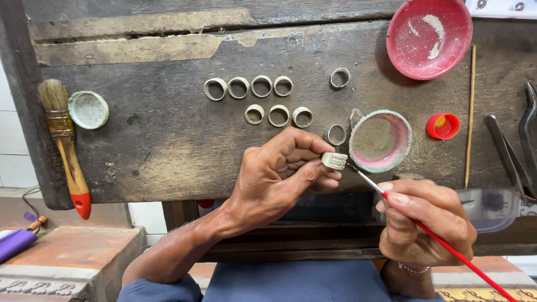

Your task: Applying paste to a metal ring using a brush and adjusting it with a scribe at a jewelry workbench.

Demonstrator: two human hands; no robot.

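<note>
The left hand [279, 176] reaches in from seven o'clock and holds a ring [334, 161] pinched between thumb and fingertips, its grip clamped on the band so that the flat rectangular face sticks out at three o'clock of the knuckles, just past the fingertips. The right hand [422, 223], at four o'clock of the ring, has its grip shut round a thin red-handled brush [447, 246]; the handle runs off toward five o'clock and the fine tip [351, 166] touches or all but touches the ring's right edge. Both hands hover over the near edge of a worn dark wooden worktop [168, 140]. At twelve o'clock of the ring lie loose rings [263, 85] in two rows, four above and three below, with one more [339, 78] further toward one o'clock and another [336, 134] just above the held ring. Directly at two o'clock of the ring sits a small round dish [381, 140] with a pink inside and crusted rim. A red bowl [429, 36] with pale powder stands at one o'clock, near the far corner. A red cap [443, 126] and a thin wooden stick [470, 112] lie at three o'clock, with dark pliers [512, 151] beyond. Well off at nine o'clock lie a broad paintbrush [66, 145] and a pale green lid [88, 109].
</note>
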